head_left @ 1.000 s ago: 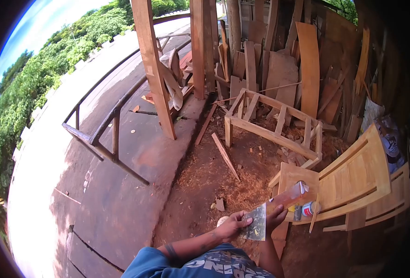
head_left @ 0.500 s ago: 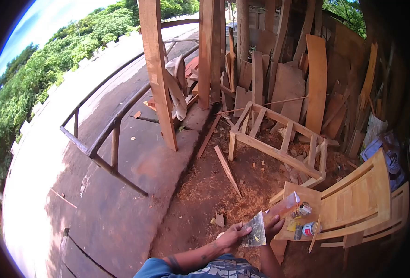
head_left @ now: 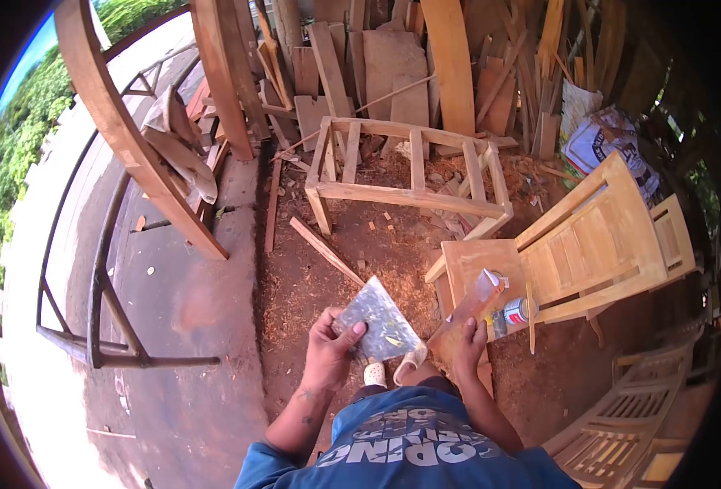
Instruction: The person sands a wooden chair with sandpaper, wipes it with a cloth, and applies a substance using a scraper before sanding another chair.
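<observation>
My left hand grips a thin square grey sheet by its near left edge, thumb on top. The sheet's face is smeared, with small yellowish dabs near its right corner. In my right hand is a long flat reddish-brown piece, slanting up to the right with a pale, shiny end. It overlaps the wooden chair's seat in this view. A labelled can stands on that seat, with a thin wooden stick beside it. The two held things are apart.
A bare wooden frame stands ahead on the shavings-covered ground. A loose wood strip lies before it. Boards lean along the back. Slatted furniture is at lower right, and a metal railing at left.
My view has turned right and down. My hands have moved apart; the grey sheet, formerly overlapping the reddish-brown piece, is now separate at left.
</observation>
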A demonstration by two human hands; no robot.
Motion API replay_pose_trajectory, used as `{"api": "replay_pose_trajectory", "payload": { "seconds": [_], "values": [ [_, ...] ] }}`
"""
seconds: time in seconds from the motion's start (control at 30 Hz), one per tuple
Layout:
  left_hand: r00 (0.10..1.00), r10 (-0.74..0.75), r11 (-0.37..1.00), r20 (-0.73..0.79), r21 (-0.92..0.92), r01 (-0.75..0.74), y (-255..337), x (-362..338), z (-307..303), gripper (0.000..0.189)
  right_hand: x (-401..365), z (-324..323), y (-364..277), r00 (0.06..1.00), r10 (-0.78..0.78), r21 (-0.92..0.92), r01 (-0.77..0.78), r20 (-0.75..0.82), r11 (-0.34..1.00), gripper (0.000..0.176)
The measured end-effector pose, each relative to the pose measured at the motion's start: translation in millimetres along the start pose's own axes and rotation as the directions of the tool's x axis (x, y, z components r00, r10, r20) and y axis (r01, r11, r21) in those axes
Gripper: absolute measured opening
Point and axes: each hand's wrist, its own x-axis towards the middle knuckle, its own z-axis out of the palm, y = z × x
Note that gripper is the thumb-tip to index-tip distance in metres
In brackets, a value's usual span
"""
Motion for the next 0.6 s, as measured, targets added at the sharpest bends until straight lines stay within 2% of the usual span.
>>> {"api": "replay_pose_trajectory", "payload": {
  "seconds": [0.1, 0.2, 0.23, 0.33, 0.47, 0.6],
  "values": [
    [0.996, 0.018, 1.0, -0.086, 0.026, -0.016, 12, 17, -9, 0.023, 14, 13, -13, 0.997, 0.005, 0.071, -0.011, 0.082, 0.997, 0.026],
    [0.992, -0.094, 0.987, -0.082, -0.139, 0.082, 21, 32, -12, 0.036, 36, 32, -27, 0.98, 0.036, 0.137, -0.064, 0.197, 0.989, 0.025],
    [0.988, -0.139, 0.977, -0.073, -0.175, 0.124, 24, 39, -13, 0.046, 46, 39, -32, 0.971, 0.039, 0.161, -0.079, 0.235, 0.984, 0.025],
    [0.987, -0.16, 0.974, 0.009, -0.162, 0.159, 28, 71, -3, 0.05, 80, 64, -41, 0.964, -0.037, 0.164, -0.007, 0.262, 0.986, 0.031],
    [0.998, -0.052, 0.996, 0.042, -0.074, 0.055, 37, 139, 17, 0.048, 140, 100, -58, 0.94, -0.071, 0.273, -0.025, 0.333, 0.962, 0.031],
    [0.985, -0.155, 0.983, 0.082, -0.089, 0.162, 63, 223, 31, 0.042, 207, 143, -48, 0.928, -0.035, 0.238, -0.059, 0.371, 0.969, 0.029]
  ]
}}
